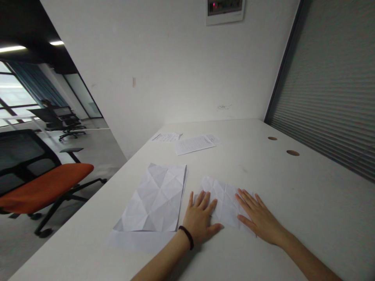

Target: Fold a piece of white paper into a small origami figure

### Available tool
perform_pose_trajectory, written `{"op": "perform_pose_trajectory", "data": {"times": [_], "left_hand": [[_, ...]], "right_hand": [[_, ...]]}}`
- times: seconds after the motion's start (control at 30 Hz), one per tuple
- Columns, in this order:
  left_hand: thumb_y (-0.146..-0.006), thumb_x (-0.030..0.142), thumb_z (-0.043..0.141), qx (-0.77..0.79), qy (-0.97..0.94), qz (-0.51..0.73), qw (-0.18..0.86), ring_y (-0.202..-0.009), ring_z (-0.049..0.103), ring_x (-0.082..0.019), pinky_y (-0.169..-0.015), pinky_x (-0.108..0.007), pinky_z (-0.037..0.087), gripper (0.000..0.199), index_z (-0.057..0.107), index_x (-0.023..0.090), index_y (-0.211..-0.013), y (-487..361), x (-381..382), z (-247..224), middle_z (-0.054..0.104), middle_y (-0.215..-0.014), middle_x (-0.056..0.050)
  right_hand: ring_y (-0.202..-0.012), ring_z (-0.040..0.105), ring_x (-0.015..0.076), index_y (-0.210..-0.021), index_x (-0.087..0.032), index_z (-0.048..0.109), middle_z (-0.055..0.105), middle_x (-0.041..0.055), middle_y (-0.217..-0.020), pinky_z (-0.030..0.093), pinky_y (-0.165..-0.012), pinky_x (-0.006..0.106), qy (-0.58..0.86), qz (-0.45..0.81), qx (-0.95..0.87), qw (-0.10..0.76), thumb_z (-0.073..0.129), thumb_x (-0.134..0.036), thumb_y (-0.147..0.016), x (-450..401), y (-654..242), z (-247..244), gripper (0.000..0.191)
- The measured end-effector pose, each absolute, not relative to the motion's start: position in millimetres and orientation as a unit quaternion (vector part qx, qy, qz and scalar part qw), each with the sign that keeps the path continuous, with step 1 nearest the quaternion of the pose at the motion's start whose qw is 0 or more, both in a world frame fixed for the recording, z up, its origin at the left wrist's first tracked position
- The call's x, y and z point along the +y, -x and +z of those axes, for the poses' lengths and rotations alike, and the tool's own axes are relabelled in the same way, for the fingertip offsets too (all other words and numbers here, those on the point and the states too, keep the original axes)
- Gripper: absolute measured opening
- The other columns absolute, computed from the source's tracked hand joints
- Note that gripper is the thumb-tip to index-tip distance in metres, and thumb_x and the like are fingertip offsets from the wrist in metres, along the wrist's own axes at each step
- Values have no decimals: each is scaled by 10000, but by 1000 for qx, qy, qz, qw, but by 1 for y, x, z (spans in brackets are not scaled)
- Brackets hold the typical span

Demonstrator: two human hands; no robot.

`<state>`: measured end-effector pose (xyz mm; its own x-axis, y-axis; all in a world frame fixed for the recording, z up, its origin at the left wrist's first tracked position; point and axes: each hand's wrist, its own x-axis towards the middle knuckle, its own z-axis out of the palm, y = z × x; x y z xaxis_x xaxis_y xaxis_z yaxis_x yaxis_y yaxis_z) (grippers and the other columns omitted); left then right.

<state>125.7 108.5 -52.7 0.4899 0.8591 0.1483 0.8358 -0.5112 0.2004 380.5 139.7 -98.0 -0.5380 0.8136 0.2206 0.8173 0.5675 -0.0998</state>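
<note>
A creased sheet of white paper [224, 201] lies flat on the white table under both my hands. My left hand [200, 218] rests palm down over its left edge, fingers spread, with a dark band round the wrist. On the right part of the same sheet lies my right hand [258, 218], its fingers stretched out and pointing up and left. Left of my left hand is a stack of creased paper [158, 195], its top sheet marked by crossing fold lines. Both palms hide parts of the sheet beneath them.
Printed sheets [196, 144] lie farther back on the table [240, 156], with another printed paper [166, 137] to their left. Two round holes [293, 153] pierce the right side. A wall stands behind, blinds [328, 93] at right. An orange-seated chair [49, 181] is left of the table.
</note>
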Motion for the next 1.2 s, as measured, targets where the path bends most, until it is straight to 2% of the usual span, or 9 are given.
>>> {"op": "perform_pose_trajectory", "data": {"times": [0.13, 0.27, 0.4, 0.53, 0.67, 0.77, 0.97, 1.1, 1.2], "left_hand": [[-760, 654, 392, 433, -888, 138, 69, -1306, 145, -273, -1054, -483, 105, 709, 313, 236, -1326, -132, 112, -51, 231, -1417, -83], [-777, 642, 375, 419, -896, 114, 93, -1300, 161, -290, -1033, -524, 109, 678, 273, 276, -1339, -128, 115, -55, 202, -1426, -72], [-764, 675, 348, 421, -898, 87, 94, -1302, 144, -304, -1022, -549, 88, 692, 257, 305, -1341, -115, 116, -54, 175, -1434, -67], [-769, 675, 336, 435, -893, 72, 91, -1306, 128, -299, -1017, -557, 85, 690, 229, 315, -1348, -108, 117, -52, 160, -1436, -67], [-766, 680, 332, 441, -890, 69, 92, -1305, 129, -303, -1009, -572, 86, 702, 221, 308, -1351, -109, 117, -52, 154, -1436, -83], [-778, 665, 333, 443, -889, 75, 90, -1303, 139, -304, -1009, -574, 87, 689, 225, 300, -1351, -110, 115, -52, 170, -1433, -86], [-836, 518, 401, 444, -887, 95, 88, -1281, 220, -288, -1000, -559, 169, 542, 265, 340, -1330, -111, 106, -52, 231, -1419, -57], [-823, 527, 423, 450, -883, 102, 87, -1254, 262, -320, -975, -594, 177, 485, 372, 356, -1273, -115, 103, -51, 279, -1400, -51], [-815, 597, 361, 443, -886, 96, 95, -1275, 211, -332, -980, -615, 116, 562, 321, 330, -1309, -117, 101, -51, 240, -1414, -72]], "right_hand": [[-1311, 143, 237, -1372, -259, 175, 219, 68, -1429, 134, -1039, 531, 476, 32, -869, 131, 325, -509, -853, 140, -380, -90, 596], [-1318, 106, 236, -1372, -278, 153, 182, 65, -1439, 94, -1028, 565, 452, 70, -875, 156, 343, -494, -851, 139, -381, -72, 595], [-1317, 99, 250, -1358, -312, 191, 200, 37, -1435, 26, -1028, 574, 383, 98, -910, 123, 398, -508, -824, 134, -380, -61, 606], [-1314, 101, 267, -1368, -283, 145, 127, 60, -1446, 54, -1042, 542, 355, 128, -922, 82, 469, -582, -748, 133, -380, -63, 760], [-1310, 96, 290, -1369, -268, 145, 110, 72, -1448, 56, -1043, 541, 346, 139, -924, 88, 547, -616, -662, 136, -382, -66, 884], [-1308, 141, 268, -1356, -291, 208, 173, 58, -1439, 73, -1051, 531, 361, 148, -915, 104, 545, -569, -699, 137, -382, -69, 789], [-1251, 326, 194, -1235, -319, 450, 373, 30, -1363, 136, -1057, 513, 384, 172, -895, 151, 418, -392, -850, 138, -385, -70, 394], [-1108, 501, 183, -1023, -289, 623, 593, 20, -1157, 199, -1051, 485, 375, 188, -887, 193, 434, -345, -851, 143, -387, -66, 262], [-971, 574, 177, -932, -255, 647, 665, 21, -983, 335, -982, 417, 389, 214, -865, 235, 446, -359, -845, 144, -382, -61, 242]]}}
